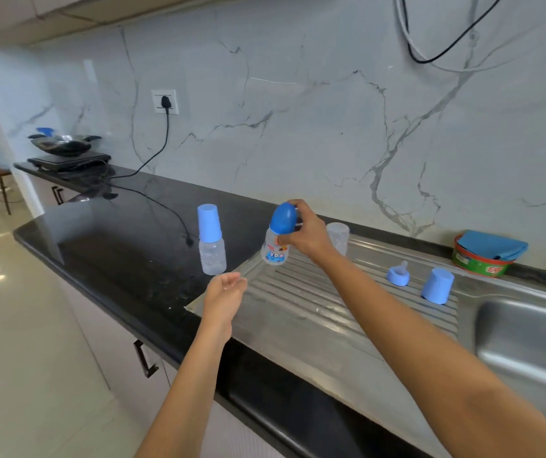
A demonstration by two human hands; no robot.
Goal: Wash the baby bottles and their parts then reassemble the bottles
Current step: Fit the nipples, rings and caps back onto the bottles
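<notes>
Nearest to me I see the left hand [223, 292], over the left edge of the steel drainboard [298, 312]. Its fingers are loose and a little bent, and it holds nothing. To the right on the drainboard stand 2 loose parts close to each other: a light blue cap [437, 285] and, just beside it, a light blue nipple ring [398, 276]. The sink basin [529, 342] is at the far right.

A little farther, the right hand [304, 236] grips the printed bottle [275, 251], with the thumb on the clear body and the fingers curled behind its dark blue cap [284, 218]. This bottle is tilted, at the left back corner of the drainboard; I cannot tell if its base touches the steel. To its left, on the black counter [116, 259], 1 capped bottle [211, 246] stands upright and apart from both hands. Behind the right hand, a clear bottle body [339, 236] stands partly hidden.

By the marble wall at the right, a green tub [478, 262] carries a folded blue cloth [491, 244]. Far left, a wok [63, 145] sits on a cooktop, and a black plug sits in the wall socket [165, 101]
</notes>
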